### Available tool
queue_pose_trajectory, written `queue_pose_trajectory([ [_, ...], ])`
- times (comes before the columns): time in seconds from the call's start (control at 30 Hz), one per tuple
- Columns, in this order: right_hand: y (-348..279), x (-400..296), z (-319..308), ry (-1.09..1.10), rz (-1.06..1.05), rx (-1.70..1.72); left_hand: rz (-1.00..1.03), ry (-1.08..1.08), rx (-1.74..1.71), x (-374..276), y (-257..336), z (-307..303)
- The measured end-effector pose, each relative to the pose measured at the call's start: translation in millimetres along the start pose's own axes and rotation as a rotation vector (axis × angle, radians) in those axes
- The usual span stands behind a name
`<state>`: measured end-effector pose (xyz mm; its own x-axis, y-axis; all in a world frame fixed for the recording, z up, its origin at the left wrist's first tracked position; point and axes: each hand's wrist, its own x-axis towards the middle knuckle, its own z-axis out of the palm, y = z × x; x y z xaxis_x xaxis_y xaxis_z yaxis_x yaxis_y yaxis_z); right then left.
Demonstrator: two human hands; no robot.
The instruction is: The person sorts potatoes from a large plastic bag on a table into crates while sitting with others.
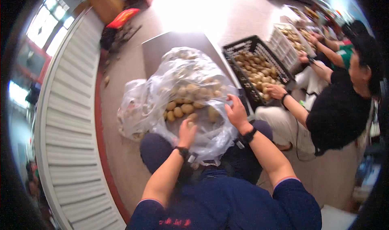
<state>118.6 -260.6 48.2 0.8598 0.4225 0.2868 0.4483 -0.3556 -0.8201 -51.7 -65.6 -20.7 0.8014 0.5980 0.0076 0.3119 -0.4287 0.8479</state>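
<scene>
A large clear plastic bag (pixel 188 68) lies open before me, its mouth towards my lap. Several small potatoes (pixel 187 108) rest inside it. My left hand (pixel 187 132) reaches into the bag's mouth, its fingers around a small potato (pixel 191 124); motion blurs them. At the right rim of the mouth is my right hand (pixel 237 112), fingers spread, with no potato visible in it. Whether it pinches the plastic is unclear. A second plastic bag (pixel 133 108) sits against the left side of the large one.
A black crate (pixel 258 97) of potatoes stands at the right, where a co-worker's hand (pixel 276 91) reaches in. Beyond it are a white crate (pixel 281 47) and more people's hands. A low metal surface (pixel 158 53) lies behind the bag. A white ribbed panel (pixel 70 114) runs along the left.
</scene>
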Motion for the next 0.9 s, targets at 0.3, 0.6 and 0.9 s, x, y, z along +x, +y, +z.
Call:
queue_pose_trajectory([
  [0.3, -25.4, -61.5, 40.1, -0.460, -0.034, 0.009, -0.506, -0.125, -0.666, -9.2, 17.9, 16.2],
  [0.6, -8.3, -62.7, 52.8, -0.451, -0.193, 0.015, -0.405, -0.301, -0.691, -15.9, 44.8, 36.5],
  [0.9, 17.4, -27.1, 20.4, -0.268, 0.079, 0.272, -0.216, -0.292, -0.580, -4.7, 47.4, 26.8],
])
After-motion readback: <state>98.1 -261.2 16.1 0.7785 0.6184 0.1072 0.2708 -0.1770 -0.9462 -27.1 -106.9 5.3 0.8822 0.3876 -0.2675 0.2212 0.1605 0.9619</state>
